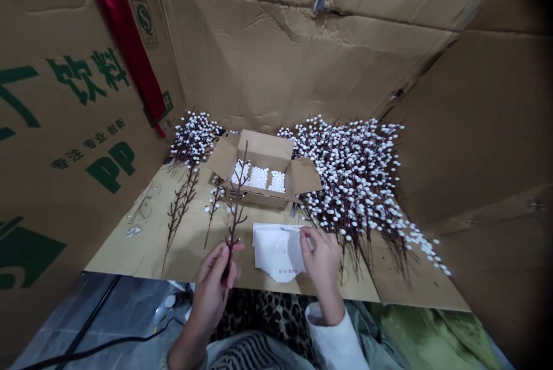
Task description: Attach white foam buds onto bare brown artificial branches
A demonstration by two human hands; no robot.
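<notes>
My left hand [211, 288] grips a thin dark brown branch [235, 214] near its lower end, and the branch stands upright with a few small white buds. My right hand [320, 260] pinches the edge of a folded white paper sheet [276, 253] lying on the cardboard surface. Just beyond the paper stands an open cardboard box [263, 148] holding white foam-like buds [258, 177]. To the left lie a few loose dark twigs [181, 214] and a sparsely budded stem [213, 207]. A large heap of white-budded artificial pussy willow stems [352, 180] spreads to the right.
A smaller bunch of budded stems [193, 139] sits behind the box on the left. Printed cardboard sheets [69, 128] wall the left, back and right sides. A red ribbon [121, 30] hangs at the back left. A black cable [99, 350] crosses the floor below.
</notes>
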